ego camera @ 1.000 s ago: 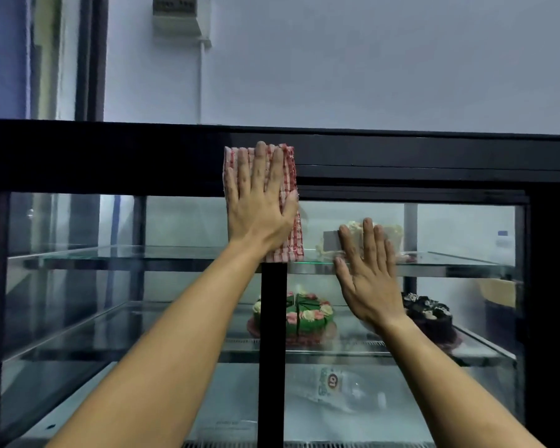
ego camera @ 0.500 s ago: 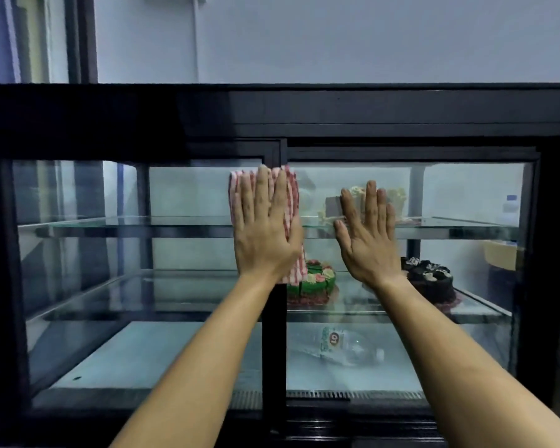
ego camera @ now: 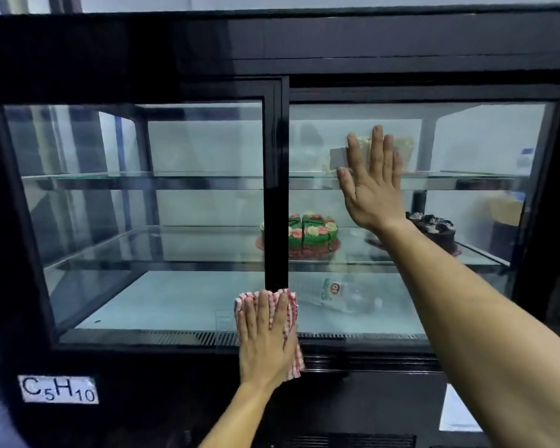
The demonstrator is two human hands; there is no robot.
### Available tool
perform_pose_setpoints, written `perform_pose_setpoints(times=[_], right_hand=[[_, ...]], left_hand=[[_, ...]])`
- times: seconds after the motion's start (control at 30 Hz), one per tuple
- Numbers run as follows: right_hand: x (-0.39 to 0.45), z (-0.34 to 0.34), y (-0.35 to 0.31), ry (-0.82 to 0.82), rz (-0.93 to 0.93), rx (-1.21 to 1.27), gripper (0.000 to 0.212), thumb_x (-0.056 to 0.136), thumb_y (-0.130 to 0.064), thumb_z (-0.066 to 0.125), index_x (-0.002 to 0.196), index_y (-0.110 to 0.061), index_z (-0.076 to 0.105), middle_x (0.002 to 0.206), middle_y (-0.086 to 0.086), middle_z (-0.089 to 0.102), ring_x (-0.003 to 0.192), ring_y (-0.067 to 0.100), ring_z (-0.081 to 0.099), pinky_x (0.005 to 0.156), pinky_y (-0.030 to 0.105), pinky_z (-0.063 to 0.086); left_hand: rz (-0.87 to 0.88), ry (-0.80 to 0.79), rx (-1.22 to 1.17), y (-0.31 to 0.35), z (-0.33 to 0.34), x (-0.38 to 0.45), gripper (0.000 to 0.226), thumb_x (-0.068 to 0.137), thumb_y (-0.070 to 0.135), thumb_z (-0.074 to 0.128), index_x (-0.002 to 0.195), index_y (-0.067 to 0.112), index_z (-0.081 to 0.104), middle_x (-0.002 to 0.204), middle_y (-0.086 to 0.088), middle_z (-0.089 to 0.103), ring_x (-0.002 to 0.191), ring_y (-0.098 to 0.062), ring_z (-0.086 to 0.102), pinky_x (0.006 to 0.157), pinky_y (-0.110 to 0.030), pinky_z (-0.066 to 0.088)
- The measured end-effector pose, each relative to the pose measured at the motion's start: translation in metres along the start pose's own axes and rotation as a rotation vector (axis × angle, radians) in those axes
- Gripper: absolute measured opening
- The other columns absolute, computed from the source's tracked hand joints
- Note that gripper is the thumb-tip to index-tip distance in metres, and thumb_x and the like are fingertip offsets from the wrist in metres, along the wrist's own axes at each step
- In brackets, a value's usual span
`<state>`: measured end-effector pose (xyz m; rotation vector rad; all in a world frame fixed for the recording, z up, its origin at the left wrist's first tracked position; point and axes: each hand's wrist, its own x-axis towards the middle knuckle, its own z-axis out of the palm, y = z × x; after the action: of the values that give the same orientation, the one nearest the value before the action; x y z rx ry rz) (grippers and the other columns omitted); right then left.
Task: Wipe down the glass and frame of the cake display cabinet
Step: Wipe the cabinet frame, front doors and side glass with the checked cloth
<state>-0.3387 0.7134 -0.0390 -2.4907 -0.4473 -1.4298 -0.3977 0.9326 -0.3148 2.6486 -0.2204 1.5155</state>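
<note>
Left hand [ego camera: 267, 341], fingers flat and extended, presses the red-checked cloth [ego camera: 291, 321] against the base of the black centre post [ego camera: 274, 189] of the cabinet. Right hand [ego camera: 372, 182] lies open-palmed on the right glass pane [ego camera: 466, 150], holding nothing.

Left hand [ego camera: 267, 339] low, flat, fingers together pointing up, forearm rising from below. Right hand [ego camera: 370, 185] high, palm flat, fingers spread, arm extended.

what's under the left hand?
A red-and-white checked cloth, pressed flat by the left hand against the foot of the black centre post and the bottom frame rail. Whatever lies behind the cloth is covered.
</note>
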Motion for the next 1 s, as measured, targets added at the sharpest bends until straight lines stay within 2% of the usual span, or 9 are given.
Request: perform_pose_setpoints(times=[0.13, 0.27, 0.37, 0.47, 0.53, 0.63, 0.7, 0.87, 1.0], right_hand=[[-0.001, -0.001, 0.0, 0.002, -0.011, 0.005, 0.064, 0.11, -0.052, 0.018, 0.165, -0.032, -0.009, 0.172, 0.011, -0.023, 0.157, 0.029, -0.025, 0.126, 0.047, -0.017], [-0.003, -0.002, 0.001, 0.009, -0.02, 0.02, 0.064, 0.112, -0.05, 0.021, 0.165, -0.034, -0.011, 0.17, 0.005, -0.03, 0.153, 0.022, -0.035, 0.123, 0.039, -0.025], [-0.001, -0.001, 0.001, 0.029, -0.031, 0.011, 0.064, 0.111, -0.051, 0.019, 0.164, -0.037, -0.014, 0.168, 0.001, -0.035, 0.154, 0.021, -0.035, 0.123, 0.037, -0.026], [0.0, -0.002, 0.0, 0.021, -0.031, 0.025, 0.064, 0.11, -0.053, 0.016, 0.162, -0.039, -0.018, 0.166, -0.001, -0.039, 0.153, 0.02, -0.037, 0.121, 0.036, -0.028], [-0.002, -0.002, 0.002, 0.007, -0.038, 0.014, 0.063, 0.111, -0.052, 0.018, 0.16, -0.041, -0.02, 0.165, -0.002, -0.04, 0.152, 0.019, -0.037, 0.12, 0.034, -0.03], [-0.002, -0.001, 0.005, 0.002, -0.034, 0.018, 0.066, 0.112, -0.052, 0.02, 0.157, -0.044, -0.028, 0.165, -0.003, -0.04, 0.152, 0.019, -0.037, 0.12, 0.033, -0.03], [-0.002, 0.0, 0.005, 0.027, -0.042, 0.014, 0.065, 0.109, -0.056, 0.014, 0.154, -0.046, -0.033, 0.165, -0.003, -0.039, 0.153, 0.019, -0.036, 0.121, 0.034, -0.029], [-0.001, 0.002, 0.007, 0.057, -0.055, -0.002, 0.065, 0.108, -0.056, 0.011, 0.159, -0.041, -0.026, 0.168, 0.0, -0.034, 0.155, 0.022, -0.031, 0.123, 0.036, -0.025], [-0.003, 0.007, 0.004, 0.12, -0.048, -0.014, 0.072, 0.109, -0.053, 0.02, 0.164, -0.025, -0.017, 0.172, 0.008, -0.022, 0.159, 0.025, -0.02, 0.127, 0.04, -0.015]], left_hand=[[0.055, 0.212, -0.045, -0.013, -0.073, 0.16, 0.082, 0.102, 0.058, 0.046, 0.166, 0.021, 0.01, 0.172, -0.015, -0.003, 0.158, -0.037, -0.001, 0.128, -0.057, 0.002], [-0.044, 0.322, -0.038, -0.015, -0.147, 0.307, 0.078, 0.101, 0.057, 0.039, 0.167, 0.026, 0.009, 0.174, -0.01, 0.0, 0.16, -0.034, -0.004, 0.129, -0.052, -0.002], [-0.216, 0.394, -0.074, -0.018, -0.174, 0.36, 0.077, 0.102, 0.057, 0.03, 0.167, 0.026, 0.004, 0.174, -0.009, -0.002, 0.16, -0.035, -0.005, 0.129, -0.054, 0.0], [-0.241, 0.425, -0.071, 0.0, -0.184, 0.382, 0.073, 0.103, 0.056, 0.025, 0.166, 0.025, 0.004, 0.174, -0.011, -0.002, 0.16, -0.037, -0.004, 0.129, -0.054, -0.001], [-0.123, 0.421, -0.017, 0.023, -0.186, 0.391, 0.072, 0.104, 0.055, 0.021, 0.167, 0.024, 0.006, 0.174, -0.012, 0.0, 0.16, -0.037, -0.002, 0.129, -0.053, -0.003], [0.321, 0.343, 0.088, 0.063, -0.182, 0.4, 0.067, 0.106, 0.054, 0.022, 0.166, 0.028, 0.008, 0.174, -0.012, 0.005, 0.16, -0.035, 0.003, 0.129, -0.054, 0.002], [0.474, 0.299, 0.131, 0.065, -0.178, 0.402, 0.064, 0.106, 0.056, 0.019, 0.166, 0.034, 0.012, 0.174, -0.008, 0.003, 0.161, -0.032, 0.0, 0.129, -0.051, -0.002], [0.012, 0.345, 0.006, -0.002, -0.202, 0.413, 0.064, 0.107, 0.059, 0.021, 0.164, 0.041, 0.0, 0.173, -0.004, -0.012, 0.159, -0.031, -0.016, 0.126, -0.047, -0.015], [-0.06, 0.375, 0.007, 0.014, -0.2, 0.409, 0.064, 0.107, 0.058, 0.017, 0.164, 0.04, -0.003, 0.173, -0.006, -0.015, 0.158, -0.032, -0.016, 0.125, -0.047, -0.016]])
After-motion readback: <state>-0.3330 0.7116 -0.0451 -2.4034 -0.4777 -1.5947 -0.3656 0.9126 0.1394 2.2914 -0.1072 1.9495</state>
